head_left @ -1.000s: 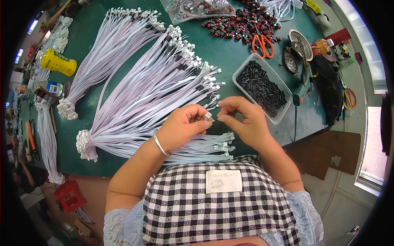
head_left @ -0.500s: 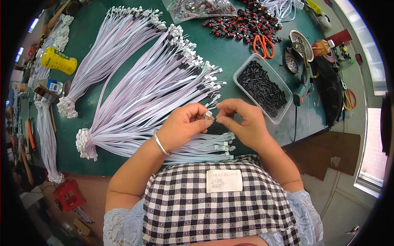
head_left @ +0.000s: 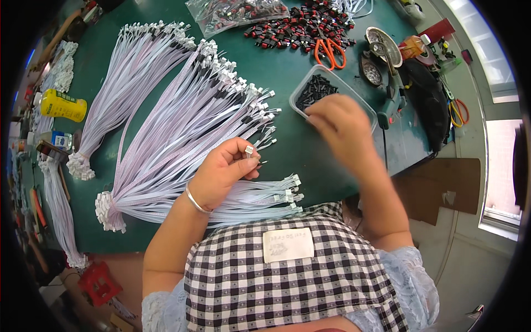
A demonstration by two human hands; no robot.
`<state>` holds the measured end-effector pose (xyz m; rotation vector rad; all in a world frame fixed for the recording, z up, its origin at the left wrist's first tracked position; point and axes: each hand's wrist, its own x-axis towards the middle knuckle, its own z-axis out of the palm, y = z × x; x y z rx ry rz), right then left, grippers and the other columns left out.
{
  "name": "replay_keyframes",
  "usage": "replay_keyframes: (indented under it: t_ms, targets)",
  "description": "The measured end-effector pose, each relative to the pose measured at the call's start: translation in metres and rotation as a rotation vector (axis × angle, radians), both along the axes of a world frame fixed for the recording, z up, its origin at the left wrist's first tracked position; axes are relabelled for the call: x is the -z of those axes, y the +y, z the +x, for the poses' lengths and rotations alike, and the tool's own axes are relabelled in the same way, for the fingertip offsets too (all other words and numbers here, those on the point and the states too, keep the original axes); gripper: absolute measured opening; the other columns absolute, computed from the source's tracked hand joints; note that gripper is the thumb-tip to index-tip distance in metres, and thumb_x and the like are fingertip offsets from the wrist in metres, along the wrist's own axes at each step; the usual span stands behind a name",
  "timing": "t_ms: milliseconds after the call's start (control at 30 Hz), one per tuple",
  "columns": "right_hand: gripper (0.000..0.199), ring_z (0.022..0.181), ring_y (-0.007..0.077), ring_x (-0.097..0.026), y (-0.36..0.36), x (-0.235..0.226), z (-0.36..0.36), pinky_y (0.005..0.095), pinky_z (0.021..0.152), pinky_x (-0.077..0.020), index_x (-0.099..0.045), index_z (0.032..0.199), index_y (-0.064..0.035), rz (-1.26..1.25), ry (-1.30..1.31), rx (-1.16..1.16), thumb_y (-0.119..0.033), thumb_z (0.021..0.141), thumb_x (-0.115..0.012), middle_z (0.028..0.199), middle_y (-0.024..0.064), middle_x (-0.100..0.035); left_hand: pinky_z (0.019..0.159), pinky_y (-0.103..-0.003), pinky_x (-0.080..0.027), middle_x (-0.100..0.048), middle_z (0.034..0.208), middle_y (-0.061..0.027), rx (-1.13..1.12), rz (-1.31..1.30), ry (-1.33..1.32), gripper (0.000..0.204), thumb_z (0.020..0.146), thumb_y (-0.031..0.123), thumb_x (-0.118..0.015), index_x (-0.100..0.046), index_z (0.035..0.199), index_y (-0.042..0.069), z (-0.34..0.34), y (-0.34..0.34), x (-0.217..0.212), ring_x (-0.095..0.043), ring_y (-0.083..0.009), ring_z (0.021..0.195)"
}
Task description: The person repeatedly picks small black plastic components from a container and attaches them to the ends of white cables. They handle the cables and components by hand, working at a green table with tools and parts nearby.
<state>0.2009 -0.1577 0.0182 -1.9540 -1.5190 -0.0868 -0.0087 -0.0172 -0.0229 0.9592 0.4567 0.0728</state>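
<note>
My left hand [head_left: 218, 174], fingers closed, pinches a cable end with a small white connector [head_left: 249, 150] standing up between thumb and forefinger. Beneath and beside that hand fans a large bundle of flat white and pinkish cables [head_left: 160, 130], with white connectors and some black sleeves at its far ends. My right hand [head_left: 347, 128], smeared by motion, hovers over a clear plastic box [head_left: 297, 88] holding short black tube pieces [head_left: 316, 91]. Its fingers point down toward the pieces; whether they grip one cannot be made out. Part of the box is hidden behind the hand.
A second cable bundle [head_left: 130, 83] lies farther left, near a yellow bottle [head_left: 63, 105]. Behind the box are orange-handled scissors [head_left: 330, 53], a heap of red-and-black parts [head_left: 301, 27] and a plastic bag [head_left: 235, 15]. Metal dishes [head_left: 383, 47] and a hot-glue-gun-like teal tool [head_left: 394, 99] stand right.
My right hand has left the connector and moved away to the right, over the box. My left hand keeps hold of the cable end. The whole view has shifted slightly.
</note>
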Motion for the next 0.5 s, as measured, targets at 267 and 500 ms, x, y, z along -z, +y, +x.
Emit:
replay_keyframes:
  t_ms: [267, 500]
  targets:
    - [0.015, 0.085, 0.0277, -0.058, 0.011, 0.011, 0.030, 0.0384, 0.077, -0.0473, -0.067, 0.093, -0.0076, -0.289, -0.122, -0.053, -0.013, 0.079, -0.065, 0.088, 0.0072, -0.060, 0.077, -0.026, -0.050, -0.059, 0.092, -0.0025, 0.034, -0.026, -0.011, 0.006, 0.089, 0.007, -0.060, -0.056, 0.094, 0.006, 0.001, 0.001, -0.003, -0.059, -0.0121, 0.086]
    - [0.010, 0.084, 0.0271, -0.061, 0.001, 0.008, 0.031, 0.0362, 0.074, -0.0488, -0.068, 0.088, -0.0058, -0.219, -0.150, 0.059, -0.009, 0.079, -0.065, 0.086, 0.0074, -0.064, 0.075, -0.025, -0.050, -0.060, 0.092, -0.0021, 0.046, -0.013, 0.014, 0.009, 0.088, 0.009, -0.062, -0.057, 0.094, 0.006, -0.001, 0.003, -0.004, -0.060, -0.0113, 0.085]
